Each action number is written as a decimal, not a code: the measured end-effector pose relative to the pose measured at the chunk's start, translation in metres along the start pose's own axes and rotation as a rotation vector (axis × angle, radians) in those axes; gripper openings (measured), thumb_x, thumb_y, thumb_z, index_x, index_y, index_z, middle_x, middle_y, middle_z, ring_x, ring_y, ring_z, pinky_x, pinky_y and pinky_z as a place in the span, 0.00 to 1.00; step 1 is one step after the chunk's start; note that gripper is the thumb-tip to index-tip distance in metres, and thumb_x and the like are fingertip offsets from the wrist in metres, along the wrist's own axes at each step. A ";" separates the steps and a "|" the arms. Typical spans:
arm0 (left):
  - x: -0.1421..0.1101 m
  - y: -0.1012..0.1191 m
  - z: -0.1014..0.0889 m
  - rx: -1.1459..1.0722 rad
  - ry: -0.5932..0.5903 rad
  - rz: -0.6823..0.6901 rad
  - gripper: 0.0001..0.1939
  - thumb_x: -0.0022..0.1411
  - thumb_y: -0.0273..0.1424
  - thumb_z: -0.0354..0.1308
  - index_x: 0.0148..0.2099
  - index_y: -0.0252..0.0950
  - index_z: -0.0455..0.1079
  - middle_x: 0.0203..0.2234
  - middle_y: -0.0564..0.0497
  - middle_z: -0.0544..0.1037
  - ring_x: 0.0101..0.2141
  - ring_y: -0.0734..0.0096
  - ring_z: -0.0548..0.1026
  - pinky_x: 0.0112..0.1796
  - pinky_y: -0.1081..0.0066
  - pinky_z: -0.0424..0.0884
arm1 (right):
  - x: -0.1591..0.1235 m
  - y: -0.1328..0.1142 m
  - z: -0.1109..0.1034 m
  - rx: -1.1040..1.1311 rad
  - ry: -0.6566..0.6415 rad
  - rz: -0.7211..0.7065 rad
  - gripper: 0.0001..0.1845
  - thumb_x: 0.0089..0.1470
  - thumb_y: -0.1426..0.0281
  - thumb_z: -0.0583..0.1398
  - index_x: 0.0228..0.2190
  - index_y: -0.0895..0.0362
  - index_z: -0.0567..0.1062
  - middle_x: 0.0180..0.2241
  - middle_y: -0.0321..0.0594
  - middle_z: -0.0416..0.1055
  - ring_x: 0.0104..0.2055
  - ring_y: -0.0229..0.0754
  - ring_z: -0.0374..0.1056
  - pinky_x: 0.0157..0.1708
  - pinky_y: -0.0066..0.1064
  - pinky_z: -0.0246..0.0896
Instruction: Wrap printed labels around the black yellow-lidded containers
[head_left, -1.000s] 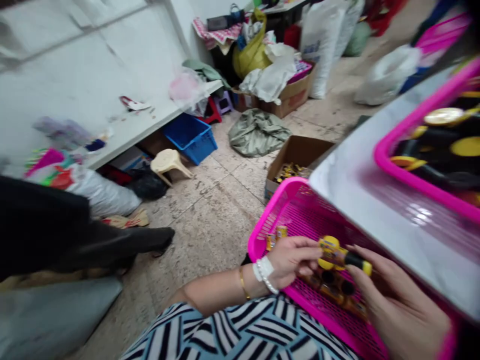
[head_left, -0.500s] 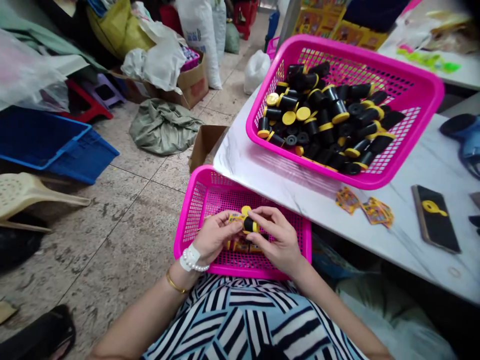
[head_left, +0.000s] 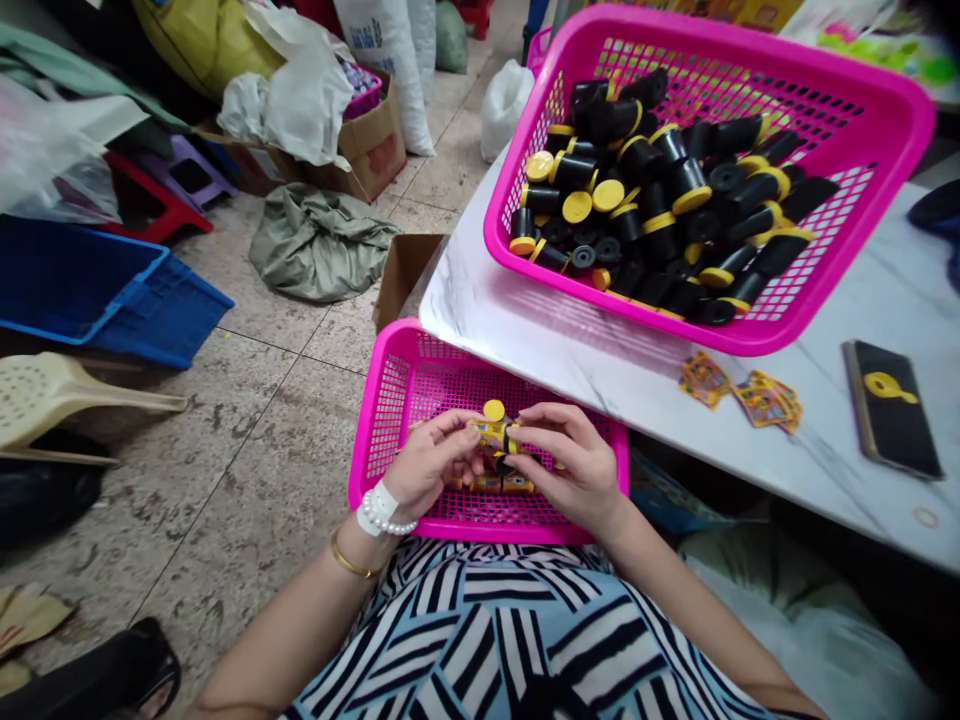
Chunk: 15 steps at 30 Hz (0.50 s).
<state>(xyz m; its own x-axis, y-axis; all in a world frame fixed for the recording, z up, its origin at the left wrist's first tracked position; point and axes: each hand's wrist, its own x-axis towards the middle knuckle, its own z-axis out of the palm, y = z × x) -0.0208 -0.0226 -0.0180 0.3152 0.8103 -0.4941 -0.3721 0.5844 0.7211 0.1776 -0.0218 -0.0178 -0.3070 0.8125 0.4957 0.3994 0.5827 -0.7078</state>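
My left hand pinches a small black cylinder with a yellow end, around which a yellow printed label now lies. From the other side, the fingertips of my right hand grip the cylinder's yellow end. Both hands are over a smaller pink basket by my lap. Inside it, below my fingers, lie several pieces with yellow printed wraps. A round yellow cap shows just beyond the held piece; what it belongs to is partly hidden.
A large pink basket of black cylinders with yellow caps stands on the white table. Printed labels and a phone lie in front of it. Left on the floor are a blue crate and a cream stool.
The yellow label, earlier beside the bare black cylinder in my left fingers, now covers most of it. My right fingers have shifted slightly at its end. The view has tilted down a little.
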 end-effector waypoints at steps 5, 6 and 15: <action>0.003 -0.005 0.007 0.164 0.057 0.201 0.15 0.50 0.30 0.72 0.41 0.34 0.76 0.31 0.49 0.79 0.28 0.75 0.74 0.31 0.76 0.71 | -0.006 0.005 0.013 0.203 0.054 0.170 0.13 0.54 0.72 0.67 0.43 0.50 0.80 0.40 0.41 0.75 0.42 0.42 0.75 0.43 0.37 0.75; 0.003 -0.005 0.008 0.182 0.059 0.229 0.15 0.49 0.29 0.73 0.40 0.33 0.76 0.33 0.49 0.79 0.30 0.74 0.75 0.33 0.76 0.71 | -0.007 0.004 0.015 0.235 0.067 0.198 0.14 0.53 0.72 0.67 0.43 0.50 0.80 0.41 0.41 0.75 0.43 0.42 0.75 0.43 0.36 0.75; 0.001 -0.016 -0.007 0.177 -0.049 0.136 0.16 0.58 0.36 0.67 0.45 0.35 0.71 0.31 0.51 0.78 0.26 0.76 0.73 0.27 0.76 0.69 | -0.011 0.001 0.008 0.149 0.063 0.152 0.16 0.48 0.72 0.71 0.42 0.52 0.81 0.37 0.42 0.79 0.39 0.42 0.76 0.41 0.34 0.75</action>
<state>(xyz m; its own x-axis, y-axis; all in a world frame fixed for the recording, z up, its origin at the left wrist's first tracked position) -0.0209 -0.0313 -0.0333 0.3163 0.8756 -0.3651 -0.2566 0.4495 0.8556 0.1743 -0.0303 -0.0283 -0.1968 0.8930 0.4046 0.3037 0.4480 -0.8409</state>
